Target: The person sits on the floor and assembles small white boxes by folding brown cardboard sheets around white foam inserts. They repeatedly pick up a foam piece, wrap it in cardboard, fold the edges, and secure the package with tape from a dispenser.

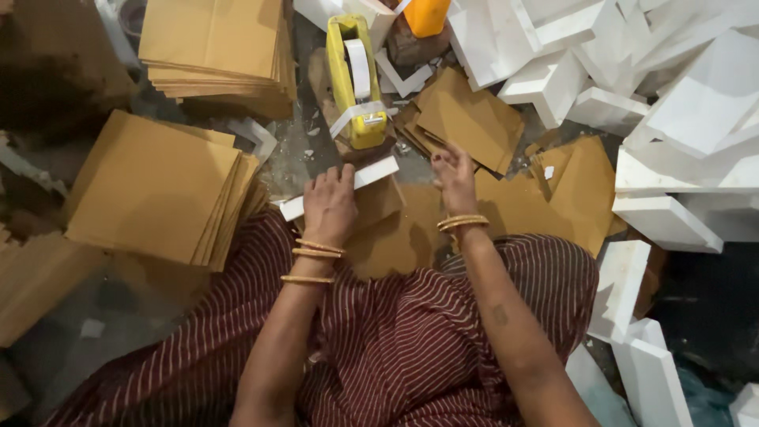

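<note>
The left hand is pressing its grip down on a white foam strip lying over a brown cardboard piece. The right hand, released, is touching cardboard just beside it. The yellow tape dispenser is standing just beyond both grips; holding the strip flat seems wise
</note>
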